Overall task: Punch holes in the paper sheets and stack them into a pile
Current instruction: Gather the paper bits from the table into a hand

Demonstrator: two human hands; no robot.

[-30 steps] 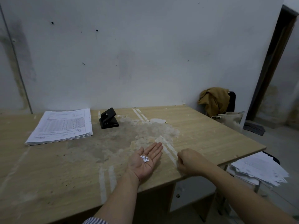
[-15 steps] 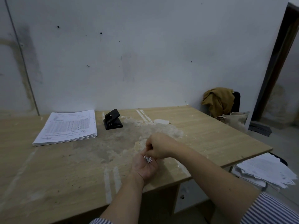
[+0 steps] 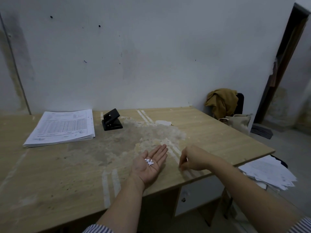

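A pile of printed paper sheets [image 3: 61, 127] lies at the far left of the wooden table [image 3: 50, 174]. A black hole punch [image 3: 111, 122] stands just right of it, lever raised. My left hand [image 3: 149, 164] lies palm up near the table's front edge, fingers straight, with several small white paper dots [image 3: 149, 161] in the palm. My right hand [image 3: 193, 158] is to its right, fingers curled down with the fingertips touching the table top; whether they pinch anything is hidden.
A loose heap of paper sheets [image 3: 267, 172] sits low beyond the table's right edge. A chair with a mustard cloth [image 3: 221, 100] and a beige bag [image 3: 239, 122] stands at the far right. A doorway [image 3: 282, 64] opens on the right. A scrap of paper [image 3: 163, 122] lies mid-table.
My right hand was over my left palm half a second ago; it has moved right and down to the table. The left palm stays open with the dots.
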